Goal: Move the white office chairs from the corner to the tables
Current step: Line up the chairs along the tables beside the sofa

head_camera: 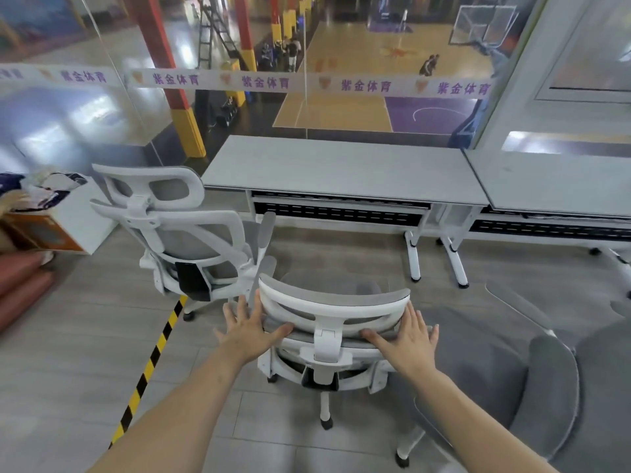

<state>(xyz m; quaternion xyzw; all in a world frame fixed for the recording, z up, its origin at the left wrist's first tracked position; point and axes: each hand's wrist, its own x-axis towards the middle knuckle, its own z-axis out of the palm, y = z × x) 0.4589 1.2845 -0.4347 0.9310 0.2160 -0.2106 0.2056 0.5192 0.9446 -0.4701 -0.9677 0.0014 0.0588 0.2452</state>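
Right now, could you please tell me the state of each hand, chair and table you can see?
Left hand: open, fingers straight, at the near chair's headrest.
Right hand: open, on the same headrest.
Near chair: upright, short of the table.
Far chair: upright at the table's left end, armrests raised.
Table: bare top.

Grey plank floor (pixel 307 448) crossed by a yellow-and-black hazard stripe (pixel 150 363). A glass wall (pixel 112 107) carries a white banner with purple characters (pixel 365 85) and overlooks a basketball court (pixel 392 63) below. Red-and-yellow pillars (pixel 170 80) stand outside. A cardboard box (pixel 44 230) sits left.
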